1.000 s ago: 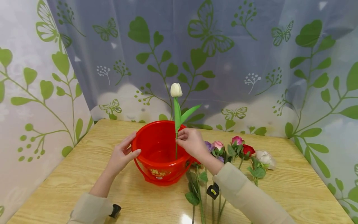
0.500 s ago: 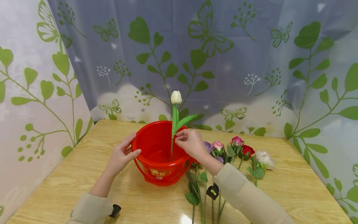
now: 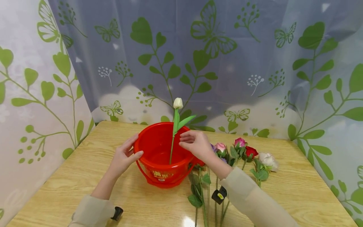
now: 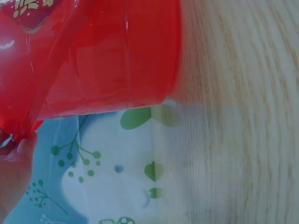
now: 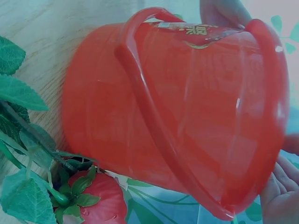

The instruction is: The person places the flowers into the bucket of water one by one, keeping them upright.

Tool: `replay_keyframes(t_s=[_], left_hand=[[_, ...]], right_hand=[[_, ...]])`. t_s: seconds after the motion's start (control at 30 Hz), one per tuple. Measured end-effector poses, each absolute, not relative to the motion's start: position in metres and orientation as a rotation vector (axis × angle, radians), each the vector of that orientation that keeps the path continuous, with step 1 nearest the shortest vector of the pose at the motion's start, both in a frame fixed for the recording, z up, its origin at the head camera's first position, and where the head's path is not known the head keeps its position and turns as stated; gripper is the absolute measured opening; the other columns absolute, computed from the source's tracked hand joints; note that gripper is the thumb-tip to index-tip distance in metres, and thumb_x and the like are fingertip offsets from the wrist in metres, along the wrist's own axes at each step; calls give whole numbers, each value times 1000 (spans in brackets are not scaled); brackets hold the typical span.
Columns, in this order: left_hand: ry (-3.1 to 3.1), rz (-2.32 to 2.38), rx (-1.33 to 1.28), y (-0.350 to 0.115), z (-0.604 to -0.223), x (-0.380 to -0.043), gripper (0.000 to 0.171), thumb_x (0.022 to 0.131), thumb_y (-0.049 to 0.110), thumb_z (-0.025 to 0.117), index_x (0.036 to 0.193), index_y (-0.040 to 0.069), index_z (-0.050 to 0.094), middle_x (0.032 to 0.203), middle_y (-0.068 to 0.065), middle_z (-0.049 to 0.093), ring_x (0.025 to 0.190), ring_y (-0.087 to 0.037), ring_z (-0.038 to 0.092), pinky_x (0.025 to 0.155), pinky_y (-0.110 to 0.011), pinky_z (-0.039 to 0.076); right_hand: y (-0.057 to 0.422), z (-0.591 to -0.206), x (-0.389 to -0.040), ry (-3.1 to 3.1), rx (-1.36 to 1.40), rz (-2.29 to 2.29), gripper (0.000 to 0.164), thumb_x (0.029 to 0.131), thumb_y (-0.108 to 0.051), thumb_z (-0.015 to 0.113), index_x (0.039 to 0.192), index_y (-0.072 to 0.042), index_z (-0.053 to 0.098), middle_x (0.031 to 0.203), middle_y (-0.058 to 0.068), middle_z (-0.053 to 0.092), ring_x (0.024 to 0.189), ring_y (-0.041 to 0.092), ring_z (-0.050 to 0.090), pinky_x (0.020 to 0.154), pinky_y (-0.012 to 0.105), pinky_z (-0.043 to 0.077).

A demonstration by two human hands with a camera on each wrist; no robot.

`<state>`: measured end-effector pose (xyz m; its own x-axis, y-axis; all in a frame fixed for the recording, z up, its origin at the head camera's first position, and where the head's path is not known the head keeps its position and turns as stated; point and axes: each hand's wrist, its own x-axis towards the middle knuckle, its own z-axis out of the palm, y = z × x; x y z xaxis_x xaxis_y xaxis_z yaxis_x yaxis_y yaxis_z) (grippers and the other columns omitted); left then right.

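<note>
A red bucket (image 3: 179, 171) stands upright on the table, its handle folded down along the front. My left hand (image 3: 124, 156) holds its left rim, the thumb on the near side; the left wrist view shows the thumb and fingers (image 4: 25, 147) at the rim beside the handle joint. Inside the bucket a white tulip (image 3: 178, 103) with green leaves leans slightly right at the top, its stem end hidden behind the front wall. Just right of the stem, over the right rim, my right hand (image 3: 198, 145) hovers with fingers relaxed, apart from the tulip and holding nothing.
Several roses lie right of the bucket, among them a pink rose (image 3: 221, 147), a dark red rose (image 3: 251, 152) and a white rose (image 3: 269, 161). A red flower (image 5: 105, 198) lies against the bucket. Behind the wooden table (image 3: 136, 205) hangs a patterned curtain (image 3: 175, 47).
The tulip has sunk lower into the bucket and its stem end has shifted left. My right hand has let go of the stem and drawn slightly right. My left hand has stayed put.
</note>
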<state>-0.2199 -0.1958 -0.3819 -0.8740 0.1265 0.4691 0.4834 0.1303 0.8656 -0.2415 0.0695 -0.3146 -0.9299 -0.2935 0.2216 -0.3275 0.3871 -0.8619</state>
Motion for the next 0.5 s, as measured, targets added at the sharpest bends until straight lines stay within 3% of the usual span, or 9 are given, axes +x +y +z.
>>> replay_keyframes(t_s=[0.5], left_hand=[[-2130,-1816,-591,-195,-381,-219,57,80,-4,60,131,-10,35,135,-21,34,119,-36,36,84,-20,41]], right_hand=[[111,-313,-223,-2595,477,1762,32,79,-9,66,109,0,60,105,14,61,92,22,59,75,32,51]])
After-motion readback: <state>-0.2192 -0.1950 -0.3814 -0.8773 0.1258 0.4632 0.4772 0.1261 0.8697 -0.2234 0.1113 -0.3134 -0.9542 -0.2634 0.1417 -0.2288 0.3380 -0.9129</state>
